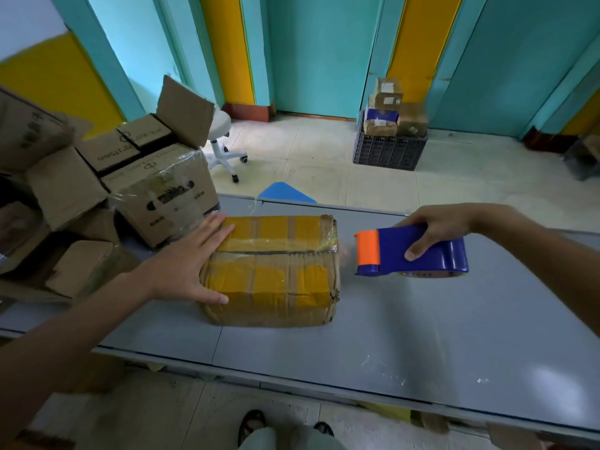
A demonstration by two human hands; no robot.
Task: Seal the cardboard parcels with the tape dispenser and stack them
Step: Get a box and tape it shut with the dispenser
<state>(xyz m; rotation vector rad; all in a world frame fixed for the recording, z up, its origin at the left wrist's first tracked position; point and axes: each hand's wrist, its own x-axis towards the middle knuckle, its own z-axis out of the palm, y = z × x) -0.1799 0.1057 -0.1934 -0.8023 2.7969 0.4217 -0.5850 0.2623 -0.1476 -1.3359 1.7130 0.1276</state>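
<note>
one parcel (pixel 269 271) lies mid-table (pixel 422 336); flat left hand (pixel 185 264) steadies its left end, right hand (pixel 435 228) grips the tape dispenser (pixel 412 251) just beside. best press firmly, pull tape straight along the seam.

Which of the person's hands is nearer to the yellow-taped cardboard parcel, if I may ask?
Left. The left hand rests flat on the yellow-taped cardboard parcel at its left end; the right hand grips the blue and orange tape dispenser, clear of its right end.
</note>
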